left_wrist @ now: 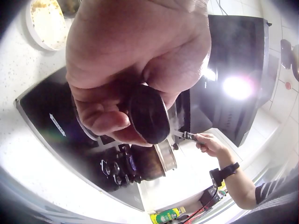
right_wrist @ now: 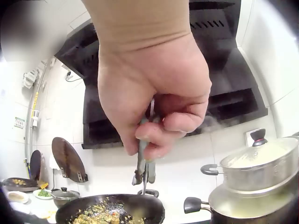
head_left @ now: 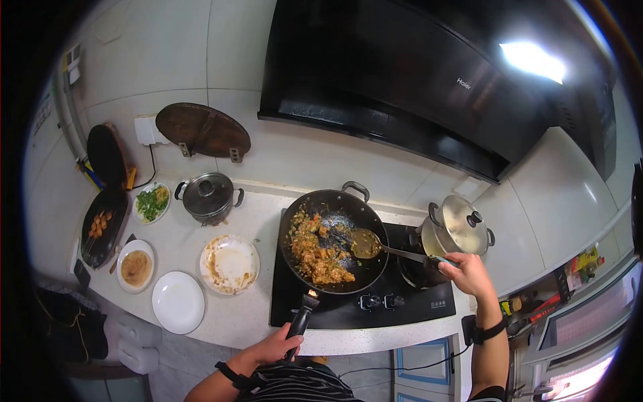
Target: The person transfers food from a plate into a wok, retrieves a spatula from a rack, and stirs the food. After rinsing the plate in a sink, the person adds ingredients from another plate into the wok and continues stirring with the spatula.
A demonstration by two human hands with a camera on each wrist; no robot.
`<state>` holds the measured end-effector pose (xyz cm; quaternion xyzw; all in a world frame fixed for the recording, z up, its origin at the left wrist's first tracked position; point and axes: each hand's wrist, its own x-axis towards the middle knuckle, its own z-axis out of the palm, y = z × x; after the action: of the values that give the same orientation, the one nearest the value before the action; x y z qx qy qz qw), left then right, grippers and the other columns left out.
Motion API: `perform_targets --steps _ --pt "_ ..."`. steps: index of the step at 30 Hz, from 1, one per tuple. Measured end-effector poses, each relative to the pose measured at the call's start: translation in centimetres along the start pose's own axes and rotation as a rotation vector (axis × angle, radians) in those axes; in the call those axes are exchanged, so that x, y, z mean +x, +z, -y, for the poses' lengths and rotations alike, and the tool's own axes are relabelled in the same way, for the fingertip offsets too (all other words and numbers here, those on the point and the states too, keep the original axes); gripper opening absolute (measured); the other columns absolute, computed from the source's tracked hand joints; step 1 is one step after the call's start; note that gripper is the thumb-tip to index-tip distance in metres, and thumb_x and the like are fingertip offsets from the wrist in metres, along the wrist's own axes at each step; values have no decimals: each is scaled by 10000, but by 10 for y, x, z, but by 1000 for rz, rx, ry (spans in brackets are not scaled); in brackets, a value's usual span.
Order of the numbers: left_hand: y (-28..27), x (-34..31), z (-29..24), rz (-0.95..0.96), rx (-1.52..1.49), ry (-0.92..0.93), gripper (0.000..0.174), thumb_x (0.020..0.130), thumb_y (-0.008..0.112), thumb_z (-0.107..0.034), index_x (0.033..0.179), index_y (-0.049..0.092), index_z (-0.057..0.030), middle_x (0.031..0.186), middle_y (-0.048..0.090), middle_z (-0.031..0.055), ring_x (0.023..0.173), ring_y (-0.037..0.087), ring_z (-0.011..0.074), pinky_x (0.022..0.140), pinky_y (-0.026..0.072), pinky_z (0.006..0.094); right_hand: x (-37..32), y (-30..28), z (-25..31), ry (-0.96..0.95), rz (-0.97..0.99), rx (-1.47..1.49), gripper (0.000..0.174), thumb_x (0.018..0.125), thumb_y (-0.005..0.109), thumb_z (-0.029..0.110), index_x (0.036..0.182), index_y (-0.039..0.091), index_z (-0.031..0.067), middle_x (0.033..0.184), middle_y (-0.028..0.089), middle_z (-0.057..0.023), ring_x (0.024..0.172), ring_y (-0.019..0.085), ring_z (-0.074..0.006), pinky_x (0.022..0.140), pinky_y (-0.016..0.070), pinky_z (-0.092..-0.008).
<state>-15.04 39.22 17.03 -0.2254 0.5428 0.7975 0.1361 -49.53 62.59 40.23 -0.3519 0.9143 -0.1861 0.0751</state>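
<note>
A black wok (head_left: 367, 276) with chopped, browned food (head_left: 311, 251) sits on the black cooktop (head_left: 422, 311). My left hand (head_left: 273, 345) grips the wok's black handle (head_left: 299, 323); in the left wrist view the fingers curl round the handle end (left_wrist: 149, 114). My right hand (head_left: 469, 273) holds the spatula (head_left: 405, 254) by its handle, fingers curled round it in the right wrist view. The spatula's head (head_left: 366, 244) rests in the wok, at the right side of the food.
Right of the wok stands a lidded steel pot (head_left: 455, 231). To the left are a small lidded pot (head_left: 208, 197), a stained plate (head_left: 230, 264), a white plate (head_left: 178, 303), a bowl (head_left: 135, 266), a plate of greens (head_left: 152, 203) and an open black pan (head_left: 105, 228). A range hood (head_left: 388, 80) hangs above.
</note>
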Motion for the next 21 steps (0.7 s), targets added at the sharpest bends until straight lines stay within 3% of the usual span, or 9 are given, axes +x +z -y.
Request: perform_targets --steps 6,9,10,12,14,17,21 --pt "1 0 2 5 -44 10 275 988 559 -295 1050 421 -66 780 563 20 617 560 91 550 471 241 27 -6 -32 306 323 -37 343 884 677 353 825 754 24 578 622 -50 547 588 -107 542 470 -292" --pt "1 -1 1 3 -57 25 273 990 557 -294 1047 421 -65 780 560 23 615 553 90 552 475 246 24 3 -11 385 419 -30 344 881 687 361 778 737 37 528 521 3 496 492 -78 483 402 -265" --pt "2 -1 1 1 -58 30 271 991 557 -294 1045 421 -66 781 559 24 614 550 90 552 476 247 26 21 -23 448 449 40 367 875 677 422 913 762 66 579 588 -26 516 532 -102 511 439 -275" --pt "3 0 3 8 -60 40 270 991 557 -294 1042 421 -66 784 557 25 611 545 91 551 476 247 19 63 -22 518 484 123 415 892 646 471 965 739 73 618 577 4 494 473 -87 449 371 -264" --pt "1 2 6 14 -56 50 271 991 558 -295 1041 421 -67 788 555 24 609 541 92 550 475 246 5 101 -3 616 608 452 393 940 595 447 971 722 76 583 521 5 433 346 -49 382 237 -229" --pt "2 1 5 16 -48 41 271 989 561 -297 1041 423 -70 789 553 21 608 540 92 541 467 244 -12 173 -6 637 589 947 413 971 573 448 972 671 47 605 504 23 435 334 -52 391 235 -216" --pt "3 -1 3 8 -36 34 270 987 561 -297 1049 423 -74 787 550 17 610 538 90 535 457 239 -23 190 22 631 429 1234 331 968 603 381 911 629 56 610 504 29 461 361 -53 415 258 -216"
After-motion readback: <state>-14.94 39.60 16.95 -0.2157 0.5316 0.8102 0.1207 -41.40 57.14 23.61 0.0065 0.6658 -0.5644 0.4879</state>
